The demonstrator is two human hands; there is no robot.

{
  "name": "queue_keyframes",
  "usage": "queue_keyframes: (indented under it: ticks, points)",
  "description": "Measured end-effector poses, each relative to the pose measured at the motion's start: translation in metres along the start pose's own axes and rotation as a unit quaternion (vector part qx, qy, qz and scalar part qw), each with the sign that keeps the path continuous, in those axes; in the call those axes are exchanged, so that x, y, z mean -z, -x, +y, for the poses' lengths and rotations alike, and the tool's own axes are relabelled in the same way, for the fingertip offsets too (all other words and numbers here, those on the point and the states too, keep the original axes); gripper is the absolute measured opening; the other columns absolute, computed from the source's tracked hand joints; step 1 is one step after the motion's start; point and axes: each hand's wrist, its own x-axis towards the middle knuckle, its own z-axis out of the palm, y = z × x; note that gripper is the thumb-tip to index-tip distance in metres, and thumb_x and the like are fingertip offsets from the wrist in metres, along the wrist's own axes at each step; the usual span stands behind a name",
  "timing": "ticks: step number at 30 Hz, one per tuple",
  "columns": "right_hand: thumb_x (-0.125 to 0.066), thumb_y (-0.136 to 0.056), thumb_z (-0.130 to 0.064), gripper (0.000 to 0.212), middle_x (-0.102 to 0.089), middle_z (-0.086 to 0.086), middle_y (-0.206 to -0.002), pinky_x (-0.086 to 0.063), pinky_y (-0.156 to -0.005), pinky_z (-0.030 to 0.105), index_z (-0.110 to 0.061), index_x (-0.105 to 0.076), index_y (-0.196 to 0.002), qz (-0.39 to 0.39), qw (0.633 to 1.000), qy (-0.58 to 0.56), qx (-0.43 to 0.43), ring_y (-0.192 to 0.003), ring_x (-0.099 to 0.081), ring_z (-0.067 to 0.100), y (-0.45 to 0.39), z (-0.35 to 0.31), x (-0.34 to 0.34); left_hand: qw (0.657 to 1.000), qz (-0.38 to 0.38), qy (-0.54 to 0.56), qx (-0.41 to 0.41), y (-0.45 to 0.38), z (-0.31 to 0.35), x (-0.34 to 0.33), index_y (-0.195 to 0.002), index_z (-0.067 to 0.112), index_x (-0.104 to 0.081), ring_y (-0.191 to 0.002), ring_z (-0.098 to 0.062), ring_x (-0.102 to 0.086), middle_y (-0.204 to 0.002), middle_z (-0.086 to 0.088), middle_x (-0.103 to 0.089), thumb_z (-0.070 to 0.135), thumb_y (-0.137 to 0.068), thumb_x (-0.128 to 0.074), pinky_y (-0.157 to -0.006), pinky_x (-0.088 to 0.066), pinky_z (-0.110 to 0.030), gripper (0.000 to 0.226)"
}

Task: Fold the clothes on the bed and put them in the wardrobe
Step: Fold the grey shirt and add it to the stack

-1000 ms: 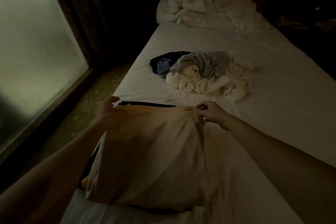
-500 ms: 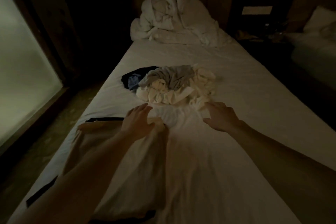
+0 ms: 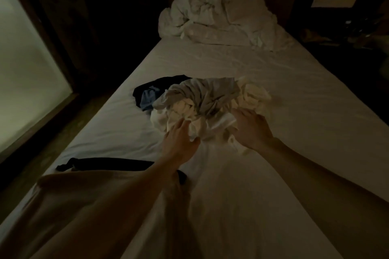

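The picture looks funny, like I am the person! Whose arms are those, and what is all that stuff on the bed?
The camera sits on a person's head, so you see their own two arms reaching forward. The left hand and right hand are touching a crumpled pile of clothes in the middle of the bed; whether they have gripped anything yet is hard to tell. Close by on the left lies a tan garment, laid flat over something dark. At the far end sits a bunched white duvet.

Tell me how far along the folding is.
Early. One tan garment lies folded near the bed's foot. Both the left hand and right hand reach into the unfolded clothes pile. All of that remains, and the wardrobe isn't in view.
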Motion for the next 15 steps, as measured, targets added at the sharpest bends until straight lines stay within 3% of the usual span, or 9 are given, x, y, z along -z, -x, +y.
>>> queue_keyframes:
  ticks: [7,9,12,15]
  points:
    - [-0.053,-0.090,-0.013,0.068,-0.033,0.000,-0.153,-0.036,-0.106,0.045,-0.024,-0.027,-0.151,0.055,0.998,0.009,0.035,-0.140,-0.030,0.025,-0.084,-0.005,-0.046,0.998,0.028,0.057,0.020,-0.060,-0.034,-0.028,-0.123,0.024,-0.052,-0.113,-0.021,-0.054,-0.128,0.003,-0.053,0.044,-0.080,-0.063,-0.083,-0.049,-0.037,0.049]
    - [-0.058,-0.086,-0.010,0.066,-0.039,0.002,-0.147,-0.034,-0.107,0.046,-0.024,-0.035,-0.146,0.077,0.996,0.030,0.036,-0.137,-0.033,0.027,-0.099,-0.007,-0.058,0.998,0.034,0.055,0.018,-0.069,-0.040,-0.033,-0.121,0.023,-0.053,-0.115,-0.021,-0.052,-0.129,0.002,-0.051,0.041,-0.080,-0.064,-0.084,-0.048,-0.037,0.047]
    - [-0.060,-0.083,-0.011,0.047,-0.046,0.007,-0.136,-0.029,-0.106,0.049,-0.022,-0.053,-0.129,0.129,0.990,0.053,0.024,-0.129,-0.036,0.030,-0.112,-0.015,-0.066,0.997,0.059,0.042,-0.001,-0.075,-0.045,-0.034,-0.125,0.020,-0.054,-0.122,-0.021,-0.046,-0.135,0.000,-0.047,0.039,-0.081,-0.062,-0.091,-0.045,-0.037,0.048]
    - [-0.055,-0.082,-0.012,0.038,-0.049,0.007,-0.131,-0.019,-0.113,0.053,-0.018,-0.055,-0.120,0.167,0.985,0.028,0.041,-0.127,-0.039,0.030,-0.107,-0.017,-0.065,0.997,0.065,0.048,-0.005,-0.073,-0.044,-0.031,-0.127,0.021,-0.052,-0.122,-0.021,-0.046,-0.134,0.000,-0.047,0.041,-0.079,-0.064,-0.090,-0.044,-0.036,0.053]
